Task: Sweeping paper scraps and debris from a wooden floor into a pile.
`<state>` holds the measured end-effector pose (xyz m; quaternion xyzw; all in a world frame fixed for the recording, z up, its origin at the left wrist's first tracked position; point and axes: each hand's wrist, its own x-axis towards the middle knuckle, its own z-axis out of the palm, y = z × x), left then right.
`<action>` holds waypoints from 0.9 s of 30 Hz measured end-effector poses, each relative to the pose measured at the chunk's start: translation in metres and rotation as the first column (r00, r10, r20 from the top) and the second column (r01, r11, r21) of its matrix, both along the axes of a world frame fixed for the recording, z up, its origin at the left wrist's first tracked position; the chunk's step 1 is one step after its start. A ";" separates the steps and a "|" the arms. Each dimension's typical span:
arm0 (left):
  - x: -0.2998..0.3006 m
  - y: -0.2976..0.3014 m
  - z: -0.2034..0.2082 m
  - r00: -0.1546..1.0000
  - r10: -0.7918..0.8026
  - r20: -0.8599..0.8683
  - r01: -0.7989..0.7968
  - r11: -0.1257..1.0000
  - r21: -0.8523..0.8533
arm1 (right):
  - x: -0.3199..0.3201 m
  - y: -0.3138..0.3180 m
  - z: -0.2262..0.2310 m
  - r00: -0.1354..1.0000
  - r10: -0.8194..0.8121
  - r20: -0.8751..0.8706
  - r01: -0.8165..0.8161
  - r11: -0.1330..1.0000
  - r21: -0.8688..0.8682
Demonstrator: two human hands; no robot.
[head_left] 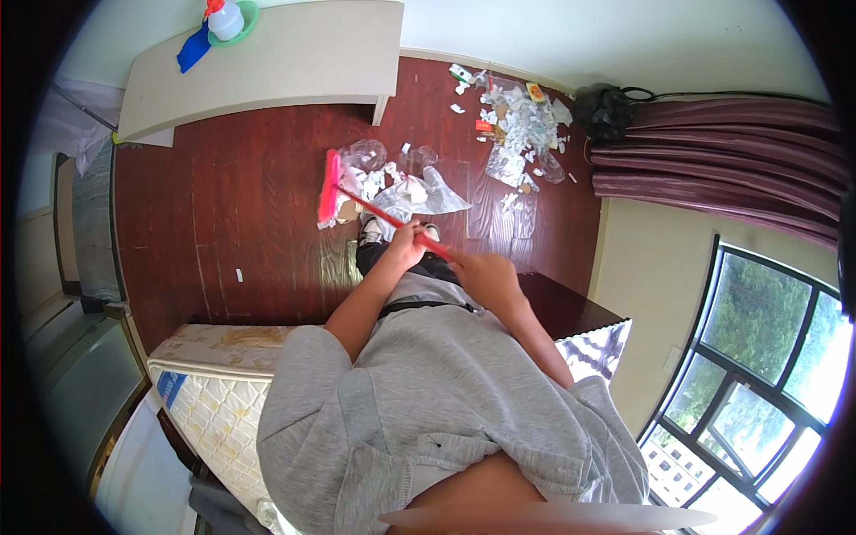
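Both my hands are closed around the red handle of a broom (pixel 329 189) with a pink-red head. Lower on the handle, nearer the bristles, is my left hand (pixel 406 247). My right hand (pixel 487 282) grips closer to the upper end. The broom head rests at the left side of a small litter pile (pixel 412 189) of crumpled paper, clear plastic and bags, just ahead of my feet. A larger heap of trash (pixel 526 129), with scraps, wrappers and small boxes, lies farther off to the right.
A pale table (pixel 267 67) stands at the far left, with a white spray bottle (pixel 226 20) in a green basin and a blue dustpan (pixel 193 49). Purple curtains (pixel 713 152) and a black bag (pixel 602 111) are at right. Behind me is a mattress (pixel 214 383).
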<state>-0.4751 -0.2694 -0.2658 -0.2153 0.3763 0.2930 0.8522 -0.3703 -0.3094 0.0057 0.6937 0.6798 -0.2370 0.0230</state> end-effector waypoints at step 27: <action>-0.019 -0.071 0.110 0.903 0.405 0.144 -0.428 0.878 0.215 | 0.039 -0.048 0.052 0.854 0.391 -0.343 -0.385 0.919 0.089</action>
